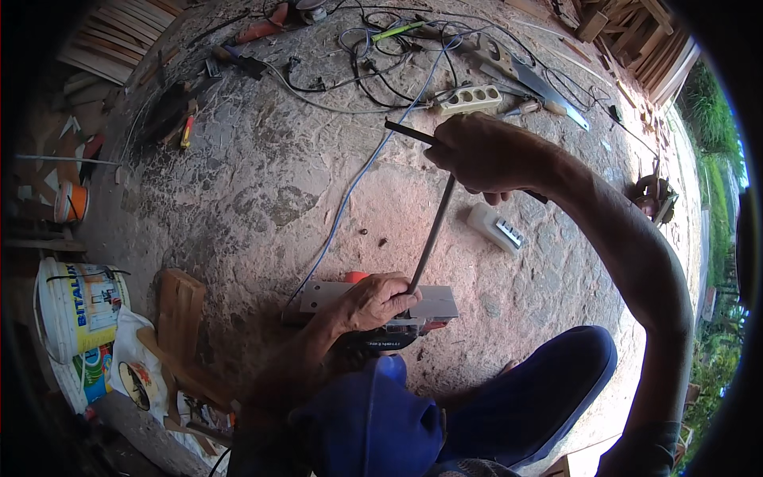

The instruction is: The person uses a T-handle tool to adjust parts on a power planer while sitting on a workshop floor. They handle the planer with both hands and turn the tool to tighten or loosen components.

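My right hand [477, 155] is closed round the crossbar of a dark metal T-handle wrench [435, 226], whose bar sticks out on both sides of the fist. Its long shaft slants down to a power tool that looks like an electric planer [441, 300], lying with its flat metal sole up. At the shaft's lower end my left hand [380, 302] pinches the wrench and rests over the planer's middle. The wrench tip is hidden by those fingers. A blue cable [348, 195] runs from near the planer's left end toward the far side.
A white plastic container [497, 228] lies right of the wrench. Farther off are a power strip [469, 99], a handsaw [532, 79], tangled cables and an angle grinder [266, 24]. Buckets [56, 318] and a wood block [181, 306] stand at left. My blue-clad knee [556, 374] is near right.
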Demonstrator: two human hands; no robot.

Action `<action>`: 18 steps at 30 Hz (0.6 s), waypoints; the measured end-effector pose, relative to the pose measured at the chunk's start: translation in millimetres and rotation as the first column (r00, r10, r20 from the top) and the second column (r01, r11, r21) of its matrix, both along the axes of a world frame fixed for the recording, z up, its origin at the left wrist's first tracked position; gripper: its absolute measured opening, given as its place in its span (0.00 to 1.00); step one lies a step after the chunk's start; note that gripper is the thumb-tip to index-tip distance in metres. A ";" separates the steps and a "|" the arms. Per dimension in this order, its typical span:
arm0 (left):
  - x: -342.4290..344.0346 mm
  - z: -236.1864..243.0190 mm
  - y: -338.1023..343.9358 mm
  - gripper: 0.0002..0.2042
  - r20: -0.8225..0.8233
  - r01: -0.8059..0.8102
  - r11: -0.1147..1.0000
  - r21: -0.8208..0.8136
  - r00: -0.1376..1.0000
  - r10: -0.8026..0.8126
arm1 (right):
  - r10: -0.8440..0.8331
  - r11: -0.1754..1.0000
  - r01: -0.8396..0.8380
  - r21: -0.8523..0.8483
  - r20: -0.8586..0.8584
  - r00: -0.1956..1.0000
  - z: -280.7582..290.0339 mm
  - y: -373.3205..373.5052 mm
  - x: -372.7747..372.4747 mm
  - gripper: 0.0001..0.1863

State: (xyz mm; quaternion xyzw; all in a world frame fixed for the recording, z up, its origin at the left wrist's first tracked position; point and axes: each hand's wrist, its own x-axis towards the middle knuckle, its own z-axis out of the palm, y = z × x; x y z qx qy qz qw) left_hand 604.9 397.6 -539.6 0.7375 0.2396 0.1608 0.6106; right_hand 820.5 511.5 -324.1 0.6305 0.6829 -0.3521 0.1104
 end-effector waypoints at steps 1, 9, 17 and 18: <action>0.3 -0.1 0.6 0.11 -0.009 0.008 1.000 0.002 1.000 -0.008 | -0.034 0.999 0.034 -0.023 -0.016 0.999 -1.1 0.9 1.1 0.20; 14.4 8.9 29.7 0.29 0.085 -0.173 0.924 -0.342 0.973 0.214 | 0.021 0.995 -0.022 0.094 0.005 1.000 -27.7 9.7 8.3 0.19; 79.2 54.5 138.7 0.22 0.500 -0.130 0.576 -0.807 0.366 0.784 | 0.412 0.480 -0.547 0.686 0.374 0.831 -56.1 3.4 6.8 0.16; 77.5 52.0 141.3 0.19 0.494 -0.135 0.568 -0.812 0.358 0.792 | 0.408 0.502 -0.562 0.658 0.393 0.824 -57.4 6.3 5.0 0.16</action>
